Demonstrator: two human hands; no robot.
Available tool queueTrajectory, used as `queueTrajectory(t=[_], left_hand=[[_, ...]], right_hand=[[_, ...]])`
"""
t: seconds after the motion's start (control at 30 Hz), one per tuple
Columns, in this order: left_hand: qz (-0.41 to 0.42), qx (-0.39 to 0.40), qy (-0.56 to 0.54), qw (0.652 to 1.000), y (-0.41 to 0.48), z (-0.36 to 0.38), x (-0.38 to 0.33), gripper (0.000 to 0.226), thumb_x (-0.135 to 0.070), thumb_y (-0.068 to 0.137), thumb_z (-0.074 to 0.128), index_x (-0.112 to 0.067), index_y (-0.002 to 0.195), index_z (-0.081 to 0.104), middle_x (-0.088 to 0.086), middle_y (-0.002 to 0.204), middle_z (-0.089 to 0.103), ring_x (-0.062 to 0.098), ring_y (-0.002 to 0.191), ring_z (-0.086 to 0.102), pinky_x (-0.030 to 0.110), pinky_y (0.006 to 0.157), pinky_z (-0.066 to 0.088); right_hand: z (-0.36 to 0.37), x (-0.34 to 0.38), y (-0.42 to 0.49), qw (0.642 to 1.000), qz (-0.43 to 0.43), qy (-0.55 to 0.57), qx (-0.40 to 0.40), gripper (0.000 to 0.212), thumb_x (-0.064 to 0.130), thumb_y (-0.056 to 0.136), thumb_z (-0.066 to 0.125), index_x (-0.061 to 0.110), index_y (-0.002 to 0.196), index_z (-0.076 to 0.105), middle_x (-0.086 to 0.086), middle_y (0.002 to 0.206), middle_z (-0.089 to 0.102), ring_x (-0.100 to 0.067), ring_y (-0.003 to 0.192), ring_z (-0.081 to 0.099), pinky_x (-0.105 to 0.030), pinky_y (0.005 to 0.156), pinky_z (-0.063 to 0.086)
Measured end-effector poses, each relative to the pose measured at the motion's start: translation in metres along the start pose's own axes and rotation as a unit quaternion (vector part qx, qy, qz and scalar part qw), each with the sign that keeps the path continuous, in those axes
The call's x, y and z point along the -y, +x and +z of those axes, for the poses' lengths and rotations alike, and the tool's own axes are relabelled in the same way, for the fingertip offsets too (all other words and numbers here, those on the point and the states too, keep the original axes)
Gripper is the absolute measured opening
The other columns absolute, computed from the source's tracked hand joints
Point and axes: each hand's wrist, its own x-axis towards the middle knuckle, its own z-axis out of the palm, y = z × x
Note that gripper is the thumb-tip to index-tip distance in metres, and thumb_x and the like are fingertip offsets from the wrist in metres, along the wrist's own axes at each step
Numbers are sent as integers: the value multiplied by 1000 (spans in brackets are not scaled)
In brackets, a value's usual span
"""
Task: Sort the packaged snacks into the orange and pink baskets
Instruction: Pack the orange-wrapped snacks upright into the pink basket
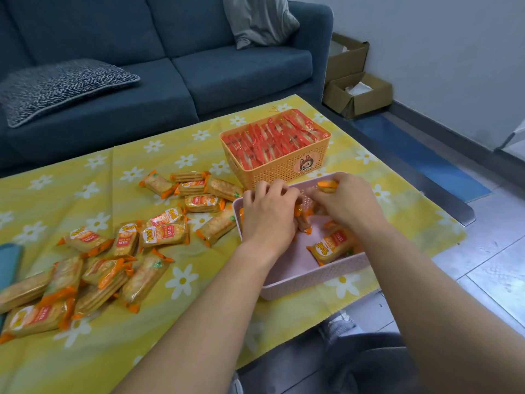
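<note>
The pink basket sits at the table's right front, holding a few orange cracker packs. Both my hands are inside it. My left hand grips a pack standing on end near the basket's middle. My right hand holds another orange pack at the far rim. Behind stands the orange basket, filled with red-wrapped packs set in rows. Several loose orange cracker packs lie scattered on the left of the table.
A yellow cloth with white daisies covers the table. A blue sofa with cushions lies beyond. Cardboard boxes sit on the floor at the right. A teal object pokes in at the left edge.
</note>
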Motion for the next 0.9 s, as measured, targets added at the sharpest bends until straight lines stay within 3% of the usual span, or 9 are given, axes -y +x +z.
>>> queueTrajectory(t=[0.07, 0.17, 0.33, 0.4, 0.53, 0.63, 0.73, 0.83, 0.9], left_hand=[[0, -1, -3, 1000, 0, 0, 0, 26, -25, 82, 69, -29, 108, 66, -5, 116, 60, 29, 107, 50, 42, 83, 32], [1, -4, -7, 1000, 0, 2, 1, 28, -21, 81, 71, -29, 107, 67, -4, 115, 60, 31, 107, 51, 42, 83, 33], [8, 33, -40, 999, 1, -2, -6, 63, -46, 79, 72, -32, 136, 50, -4, 127, 57, 29, 117, 46, 44, 89, 35], [21, 35, -50, 998, 1, -3, -9, 64, -45, 79, 72, -38, 139, 49, -4, 126, 55, 28, 118, 44, 44, 90, 34], [11, 41, -55, 998, 2, -1, -8, 39, -39, 85, 67, -43, 124, 63, -5, 124, 53, 28, 118, 41, 44, 93, 31], [3, 56, -57, 997, 5, -2, -11, 36, -40, 89, 64, -44, 124, 64, -6, 126, 51, 26, 120, 38, 43, 97, 29], [-5, 75, -60, 995, 8, -4, -12, 35, -40, 90, 63, -44, 125, 63, -7, 126, 50, 25, 121, 36, 44, 99, 28], [-8, 78, -65, 995, 9, -6, -13, 34, -41, 90, 63, -44, 125, 63, -7, 125, 50, 25, 120, 37, 44, 98, 28], [-11, 76, -69, 995, 10, -6, -12, 33, -40, 91, 63, -44, 124, 64, -8, 123, 50, 25, 120, 37, 44, 98, 28]], right_hand=[[-5, 2, 1, 998, 29, 40, 29, 39, 46, 76, 82, 8, 77, 74, -10, 70, 75, -27, 69, 73, -43, 69, 61], [-9, 2, 4, 987, 93, 94, 96, 29, 24, 66, 89, -1, 71, 75, -15, 66, 74, -31, 71, 76, -50, 73, 64], [-6, 0, 2, 977, 83, 103, 167, 16, -7, 74, 68, -9, 88, 76, -28, 80, 73, -36, 72, 73, -55, 81, 62], [-8, -3, 4, 979, 70, 84, 170, 19, -9, 82, 60, -2, 89, 77, -27, 88, 75, -39, 83, 75, -53, 80, 62], [-11, -11, 6, 987, -20, -105, 120, 21, 9, 81, 63, 14, 98, 75, -15, 101, 74, -34, 97, 70, -43, 81, 60], [-10, -13, -8, 926, -61, -296, 227, 43, 30, 76, 78, 30, 118, 68, 1, 117, 71, -25, 109, 66, -37, 88, 57], [-9, -14, -15, 894, -76, -361, 253, 45, 22, 80, 77, 26, 124, 67, -1, 123, 69, -27, 114, 64, -35, 85, 54], [-15, -10, -15, 893, -94, -368, 242, 23, 31, 77, 78, 22, 97, 72, -2, 96, 71, -27, 92, 66, -30, 68, 45], [-23, -7, -13, 909, -84, -342, 224, 35, 51, 79, 70, 18, 73, 61, 1, 72, 61, -27, 77, 60, -29, 63, 42]])
